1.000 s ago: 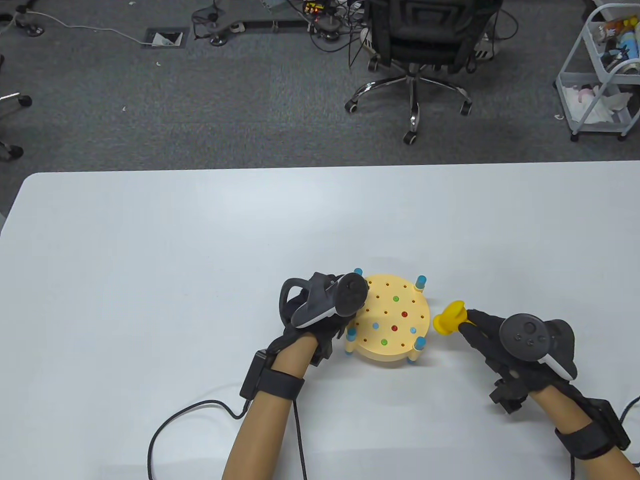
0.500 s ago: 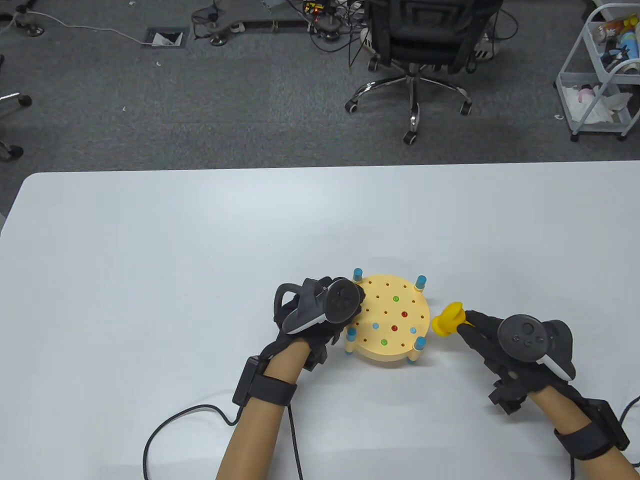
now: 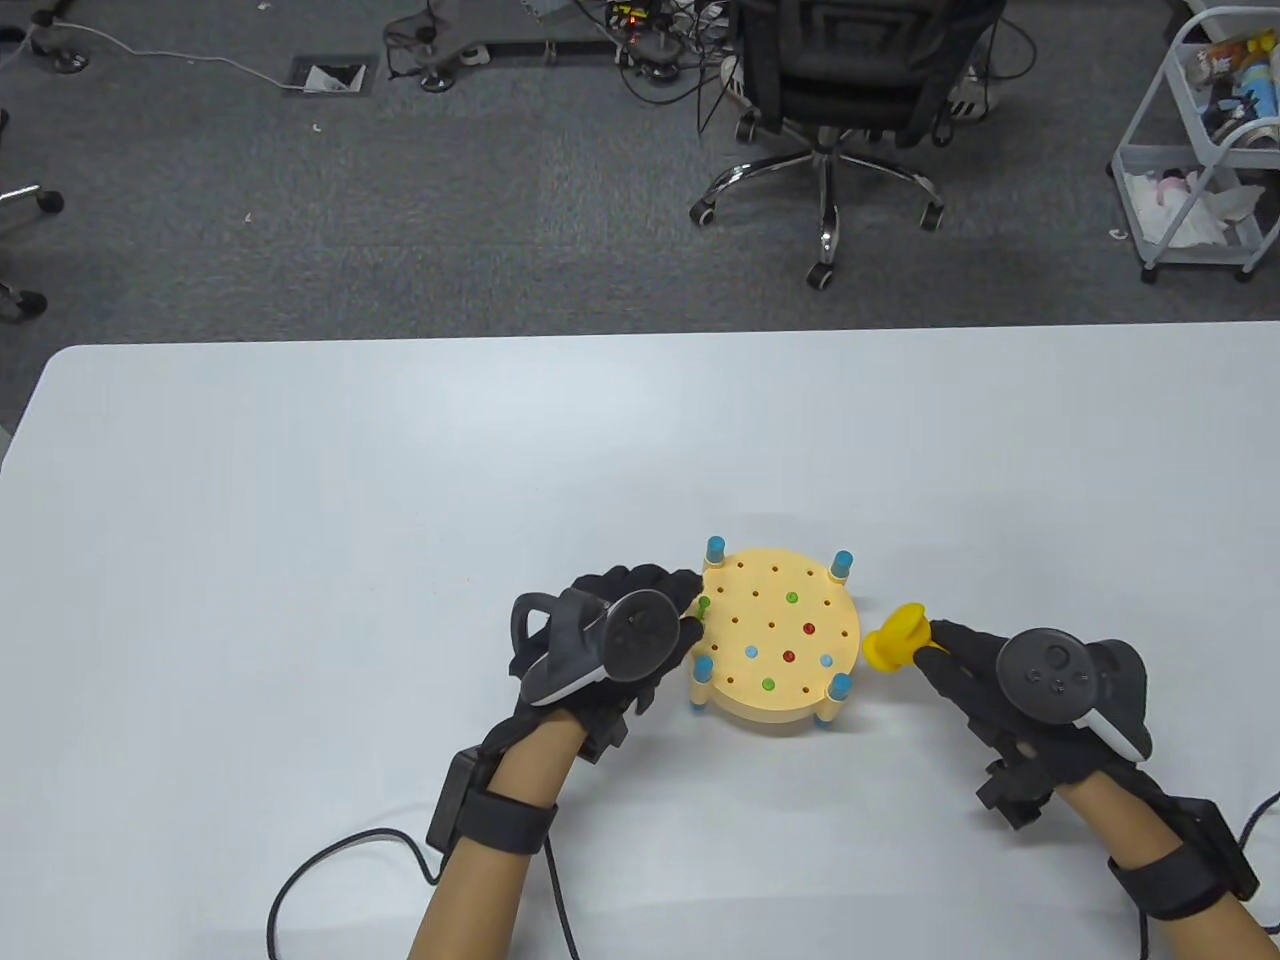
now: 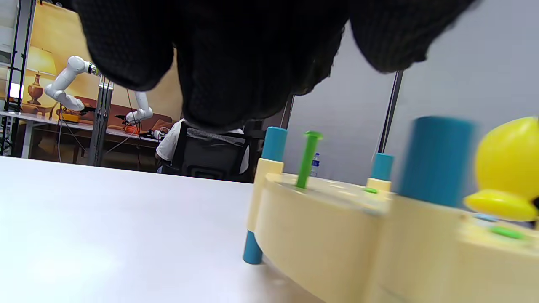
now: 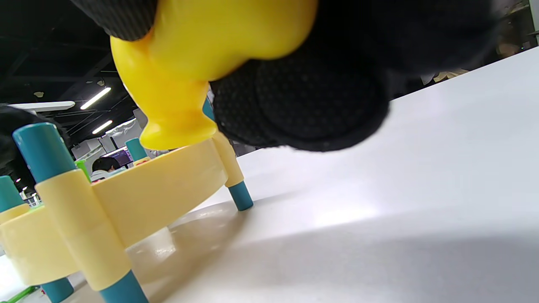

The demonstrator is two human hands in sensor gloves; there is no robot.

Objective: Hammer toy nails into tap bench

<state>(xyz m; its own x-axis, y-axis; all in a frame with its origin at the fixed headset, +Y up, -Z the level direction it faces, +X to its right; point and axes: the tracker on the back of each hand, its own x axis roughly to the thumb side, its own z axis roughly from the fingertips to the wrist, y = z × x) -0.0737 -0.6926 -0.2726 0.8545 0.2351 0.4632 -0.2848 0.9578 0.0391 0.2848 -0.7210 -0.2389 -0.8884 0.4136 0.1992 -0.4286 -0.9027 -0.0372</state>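
Observation:
The round pale-yellow tap bench [image 3: 745, 585] on blue legs stands on the white table, with several red, green and blue nail heads sunk flush in its top. A green nail [image 3: 703, 605] stands tall in a hole at the bench's left edge; the left wrist view shows it upright [image 4: 308, 160] and free of the fingers above. My left hand [image 3: 680, 605] lies open just left of the bench, holding nothing. My right hand [image 3: 960, 650] grips the yellow toy hammer [image 3: 897, 637] just right of the bench. The hammer head hangs beside the rim in the right wrist view [image 5: 202, 54].
The table [image 3: 400, 480] stretches far to the left and back of the bench. Glove cables [image 3: 330, 870] trail over the table's front near my left arm. An office chair [image 3: 830, 90] and a white cart [image 3: 1200, 150] stand on the floor beyond the table.
My left hand has drawn back to the left off the bench top, uncovering the green nail standing in its hole. The right hand and hammer have barely moved.

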